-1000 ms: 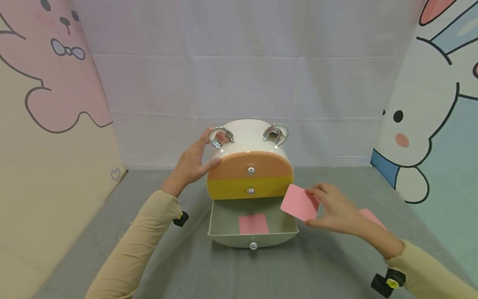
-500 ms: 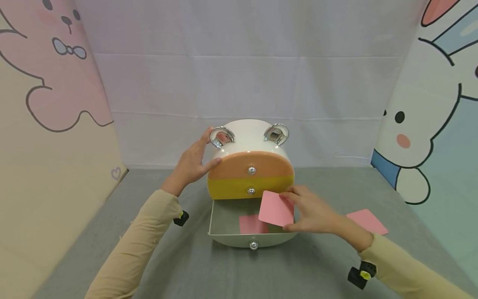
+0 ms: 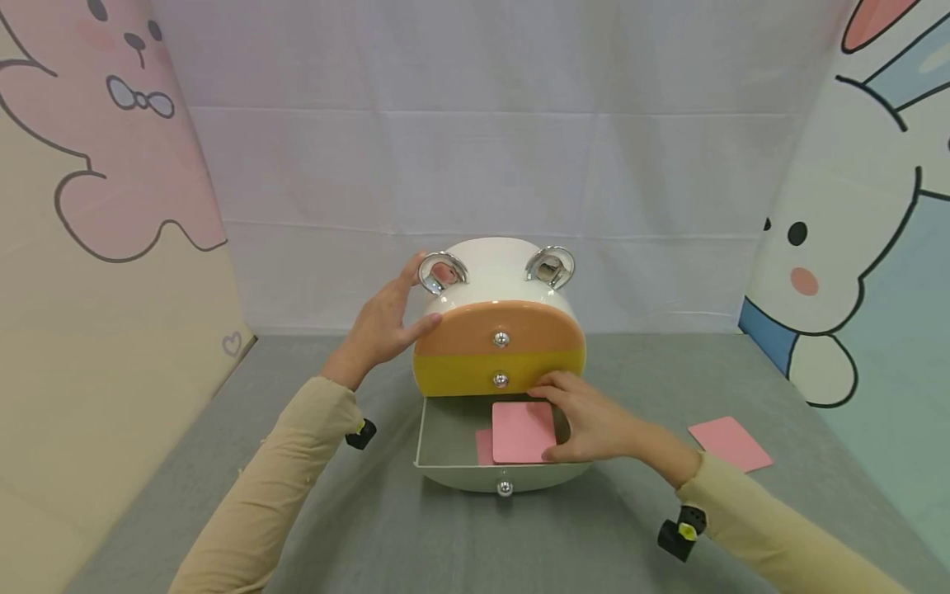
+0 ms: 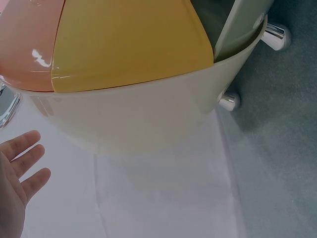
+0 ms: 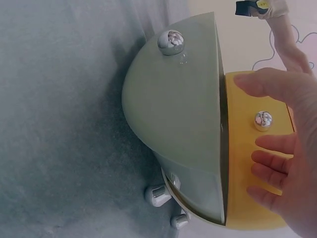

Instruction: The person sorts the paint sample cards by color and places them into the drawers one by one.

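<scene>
A small desktop cabinet (image 3: 496,268) with a white shell and silver ears stands on the grey cloth. Its grey-green bottom drawer (image 3: 445,437) is pulled out. Inside that drawer a pink card (image 3: 519,433) partly covers another pink card (image 3: 484,447). My right hand (image 3: 590,421) is over the drawer's right side, thumb by the upper card's edge and fingers spread; the right wrist view shows no card between them. Against the cabinet's upper left side rests my left hand (image 3: 382,322), thumb at the front edge; its spread fingers (image 4: 30,161) appear in the left wrist view.
A third pink card (image 3: 731,444) lies on the cloth to the right. Above the pulled-out drawer are a yellow drawer (image 3: 460,375) and an orange drawer (image 3: 463,330), both closed, with silver knobs. A white curtain (image 3: 475,165) hangs behind.
My right hand has carried a pink card leftward and down into the drawer, over the card inside, and its fingers now stand apart from it. My left hand has stayed put.
</scene>
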`<state>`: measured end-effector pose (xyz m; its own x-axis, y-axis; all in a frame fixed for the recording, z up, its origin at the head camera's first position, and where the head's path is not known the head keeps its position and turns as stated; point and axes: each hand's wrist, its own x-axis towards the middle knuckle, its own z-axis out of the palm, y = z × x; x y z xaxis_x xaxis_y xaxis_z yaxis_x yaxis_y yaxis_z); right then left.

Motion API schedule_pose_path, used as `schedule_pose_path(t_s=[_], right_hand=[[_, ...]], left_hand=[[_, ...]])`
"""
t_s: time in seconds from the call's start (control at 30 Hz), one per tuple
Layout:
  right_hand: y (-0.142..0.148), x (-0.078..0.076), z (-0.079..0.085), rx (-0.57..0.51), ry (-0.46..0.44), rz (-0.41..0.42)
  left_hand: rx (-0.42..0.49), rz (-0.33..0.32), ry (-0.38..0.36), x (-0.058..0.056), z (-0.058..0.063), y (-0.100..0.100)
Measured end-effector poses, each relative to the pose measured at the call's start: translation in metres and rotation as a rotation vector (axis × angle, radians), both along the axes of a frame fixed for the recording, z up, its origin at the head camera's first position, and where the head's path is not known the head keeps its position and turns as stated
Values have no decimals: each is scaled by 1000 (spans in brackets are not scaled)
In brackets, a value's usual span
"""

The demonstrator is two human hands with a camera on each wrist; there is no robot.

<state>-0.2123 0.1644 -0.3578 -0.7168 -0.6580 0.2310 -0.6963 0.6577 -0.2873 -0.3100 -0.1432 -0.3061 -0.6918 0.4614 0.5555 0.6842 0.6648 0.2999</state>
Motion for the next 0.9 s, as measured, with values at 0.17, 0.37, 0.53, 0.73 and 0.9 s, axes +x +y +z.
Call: schedule_pose_path(t_s=[0.17,0.37,0.53,0.73,0.9], right_hand=[[1,-1,-5,-11,2,-13],[7,0,-7,-53,-34,-62],[21,4,-5,-81,-87,-144],[53,9,-9,-104,-64,-231],[88,16,-18,-35,-52,-398]], left_hand=[[6,-10,2,0,0,0],[10,-11,-4,2,0,0],[7,-9,-3,1,1,0],[10,-11,0,1,0,-1],[5,-10,1,1,0,0]])
